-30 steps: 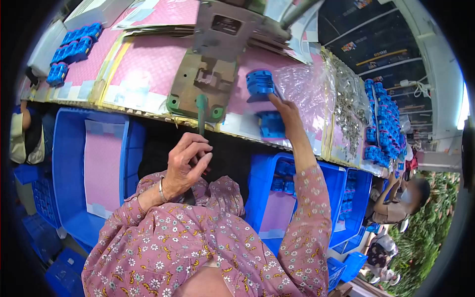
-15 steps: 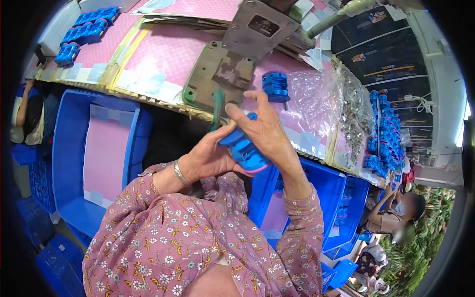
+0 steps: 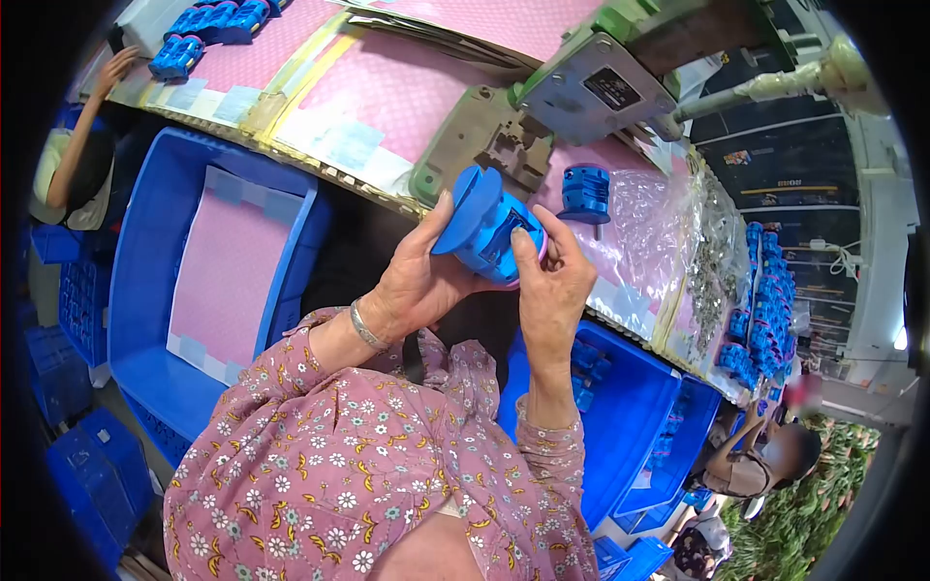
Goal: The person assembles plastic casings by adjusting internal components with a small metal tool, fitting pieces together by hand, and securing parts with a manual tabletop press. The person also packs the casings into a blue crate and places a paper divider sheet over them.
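Note:
A blue plastic part with a pink edge is held between both hands, in front of the press. My left hand grips it from the left and below. My right hand closes on its right side, the thumb pressed on a dark slot in its face. Just beyond stands the metal press with its greenish base plate. Another blue part rests on the pink table right of the base, beside clear plastic wrap.
An empty-looking blue bin is at the left, and another with blue parts at the right. Small metal pieces and rows of blue parts lie at the table's right. People are at far left and lower right.
The part has been lifted and turned in both hands, its flat flaps now upward. My right thumb has moved onto its slotted face. The camera view has shifted, so the press appears further right.

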{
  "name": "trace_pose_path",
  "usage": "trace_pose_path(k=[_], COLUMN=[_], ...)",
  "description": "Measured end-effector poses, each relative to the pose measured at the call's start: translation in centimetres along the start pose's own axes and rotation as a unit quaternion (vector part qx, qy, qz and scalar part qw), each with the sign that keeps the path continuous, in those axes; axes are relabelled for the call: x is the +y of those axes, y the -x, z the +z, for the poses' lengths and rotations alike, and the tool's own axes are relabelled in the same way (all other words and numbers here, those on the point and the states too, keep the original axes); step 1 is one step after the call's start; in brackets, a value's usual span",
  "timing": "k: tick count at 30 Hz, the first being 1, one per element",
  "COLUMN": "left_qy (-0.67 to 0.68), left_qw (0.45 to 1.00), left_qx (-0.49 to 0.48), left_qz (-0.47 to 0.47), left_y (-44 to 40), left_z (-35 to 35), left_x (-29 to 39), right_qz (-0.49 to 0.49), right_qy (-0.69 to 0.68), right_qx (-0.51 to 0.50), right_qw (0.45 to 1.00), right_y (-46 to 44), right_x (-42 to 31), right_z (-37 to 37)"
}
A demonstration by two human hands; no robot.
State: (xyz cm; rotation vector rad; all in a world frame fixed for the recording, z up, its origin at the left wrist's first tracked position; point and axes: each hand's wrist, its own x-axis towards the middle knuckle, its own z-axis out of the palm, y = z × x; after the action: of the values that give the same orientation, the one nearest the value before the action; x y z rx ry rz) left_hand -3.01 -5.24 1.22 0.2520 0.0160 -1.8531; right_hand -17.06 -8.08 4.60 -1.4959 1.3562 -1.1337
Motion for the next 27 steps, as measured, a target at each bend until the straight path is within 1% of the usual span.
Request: trace_pose_path(k=[2,4,5,6,7,8,9,10,11,12,13,14,15,16,17,18,19,20,21,22,23,24,25,27], left_qy=[-0.022,-0.044,-0.068,-0.066,-0.083,-0.123,-0.163,-0.195,-0.239,-0.328,-0.406,-0.552,-0.679,-0.765,-0.800,-0.788,-0.796,-0.784,-0.752,-0.717,-0.680,-0.680,-0.679,-0.704], left_qw=[0.999,0.994,0.988,0.988,0.990,0.975,0.958,0.948,0.924,0.877,0.842,0.737,0.606,0.396,0.161,0.144,0.228,0.373,0.510,0.619,0.684,0.685,0.691,0.666], left_qx=[0.020,0.047,0.060,0.061,0.069,0.125,0.178,0.167,0.192,0.243,0.273,0.319,0.353,0.401,0.425,0.380,0.355,0.286,0.208,0.168,0.127,0.121,0.104,0.095], left_qz=[0.039,0.087,0.124,0.127,0.094,0.137,0.155,0.190,0.229,0.256,0.227,0.225,0.216,0.313,0.392,0.463,0.435,0.405,0.362,0.271,0.232,0.232,0.224,0.227], left_y=[0.2,-0.1,-1.0,-1.5,-2.6,-3.7,-4.9,-6.2,-7.6,-9.1,-8.9,-8.6,-8.7,-8.9,-8.5,-8.1,-8.1,-8.7,-9.2,-9.5,-9.4,-10.2,-11.3,-12.5], left_z=[0.1,-0.3,-1.9,-2.3,-4.4,-4.6,-5.4,-7.0,-7.9,-10.4,-10.0,-8.8,-7.6,-7.2,-6.8,-6.1,-5.1,-5.1,-4.9,-4.5,-3.1,-3.1,-3.6,-3.2], left_x=[0.6,1.6,2.8,4.5,7.0,8.7,10.7,12.7,14.1,16.1,17.5,18.6,19.2,18.5,17.5,16.8,15.7,14.5,13.2,11.9,10.3,9.5,8.9,7.8], right_qz=[0.001,-0.009,-0.011,-0.014,-0.017,-0.023,-0.013,-0.005,0.004,-0.021,-0.032,-0.044,-0.056,-0.014,-0.022,-0.034,-0.044,-0.053,-0.051,-0.050,-0.052,-0.137,-0.152,-0.033], right_qy=[0.003,-0.033,-0.006,0.020,0.046,0.027,0.028,0.028,0.029,0.011,0.016,0.022,0.028,0.018,0.019,0.019,0.019,0.025,0.000,-0.024,-0.043,0.054,-0.058,0.084], right_qx=[0.015,0.041,0.037,0.034,0.031,0.046,0.052,0.059,0.067,0.082,0.092,0.104,0.118,0.117,0.117,0.116,0.116,0.117,0.106,0.099,0.098,0.088,0.079,0.079], right_qw=[1.000,0.999,0.999,0.999,0.998,0.998,0.998,0.998,0.997,0.996,0.995,0.993,0.991,0.993,0.993,0.993,0.992,0.991,0.993,0.994,0.993,0.985,0.984,0.993], right_y=[-0.4,-1.0,-1.3,-1.7,-2.0,-2.4,-2.8,-3.2,-3.8,-4.9,-5.5,-6.1,-6.8,-7.3,-7.8,-8.5,-9.2,-9.5,-9.8,-10.0,-10.5,-11.0,-11.7,-10.4], right_x=[-0.9,-0.6,-0.3,0.0,0.5,1.8,2.5,3.0,3.9,6.2,6.5,6.6,6.5,6.0,6.2,6.6,6.8,6.4,6.6,7.1,7.4,7.7,10.6,6.1], right_z=[0.5,0.7,0.4,0.0,-0.2,-0.1,0.0,-0.1,-0.1,0.0,0.2,0.6,0.9,1.0,1.1,1.3,1.5,1.9,2.4,3.0,3.2,3.3,4.3,3.7])
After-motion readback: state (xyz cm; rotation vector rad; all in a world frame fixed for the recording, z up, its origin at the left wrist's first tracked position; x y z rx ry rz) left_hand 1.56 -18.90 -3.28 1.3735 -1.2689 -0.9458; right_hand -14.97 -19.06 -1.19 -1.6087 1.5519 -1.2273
